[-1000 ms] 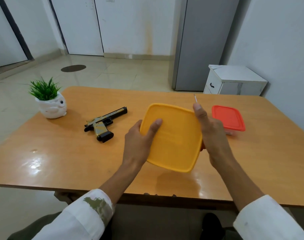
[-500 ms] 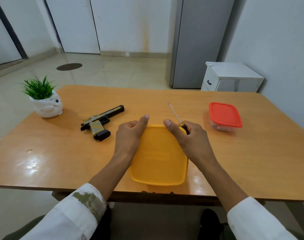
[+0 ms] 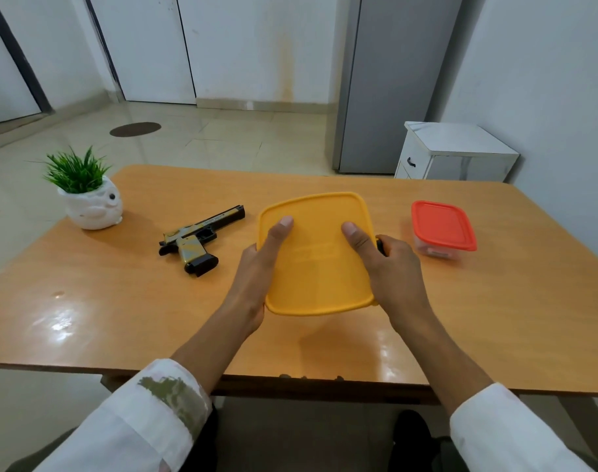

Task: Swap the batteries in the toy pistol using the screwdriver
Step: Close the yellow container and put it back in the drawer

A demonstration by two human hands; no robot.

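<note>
Table: one toy pistol, one red-lidded box; left hand, right hand, both grips clasp one yellow lid.

The yellow lid blocks the middle of the table, with the toy pistol just left of it and the red-lidded box near on its right. Bare wood lies open at the near left and between pistol and plant pot; the lid-to-pistol gap looks perhaps passable.

Bright, even light — glare on the table (edges bowed).
</note>
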